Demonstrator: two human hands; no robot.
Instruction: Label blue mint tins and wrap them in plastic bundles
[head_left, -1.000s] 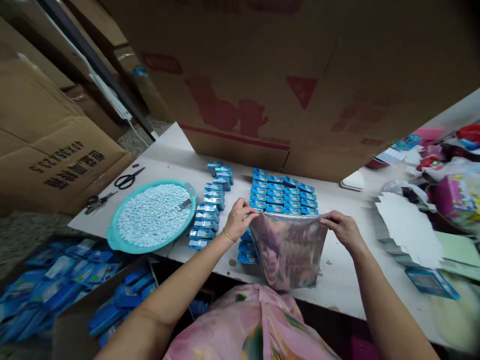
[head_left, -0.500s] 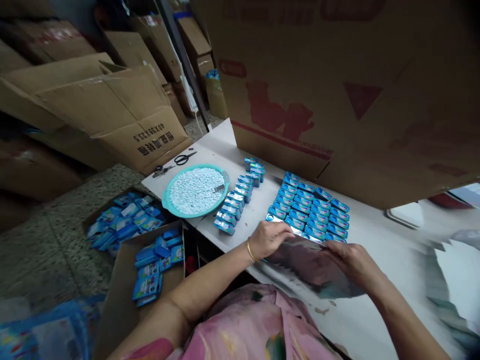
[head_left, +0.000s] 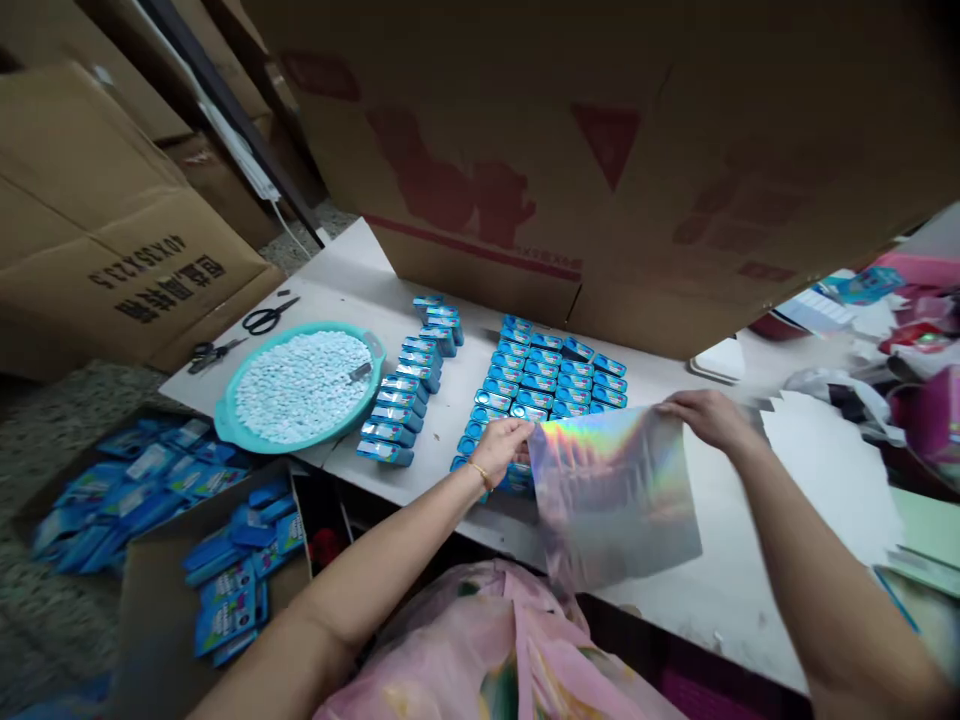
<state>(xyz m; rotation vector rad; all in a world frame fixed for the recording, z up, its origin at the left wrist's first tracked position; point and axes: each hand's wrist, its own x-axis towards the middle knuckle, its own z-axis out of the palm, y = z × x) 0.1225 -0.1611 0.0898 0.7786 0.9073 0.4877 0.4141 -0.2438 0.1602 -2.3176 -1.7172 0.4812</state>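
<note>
A shiny, see-through film sheet [head_left: 619,510] with rainbow reflections hangs between my hands. My left hand [head_left: 501,448] pinches its upper left corner, close over the front of a block of small blue packs [head_left: 538,372] standing in rows on the table. At the upper right corner, my right hand [head_left: 709,415] has its fingers closed on the same sheet. Part of the front rows is hidden by the sheet and my left hand. To the left, a separate line of blue packs [head_left: 397,405] runs toward the back.
A turquoise basin [head_left: 223,425] of small whitish pieces stands on the left, with scissors [head_left: 266,318] behind it. A large cardboard box [head_left: 450,240] walls off the back. Boxes of blue packets [head_left: 232,600] sit below left. White sheets [head_left: 825,470] lie right.
The sheet has been raised and spread wider, from low and bunched to hanging open. My hands are farther apart. The view has swung to the right.
</note>
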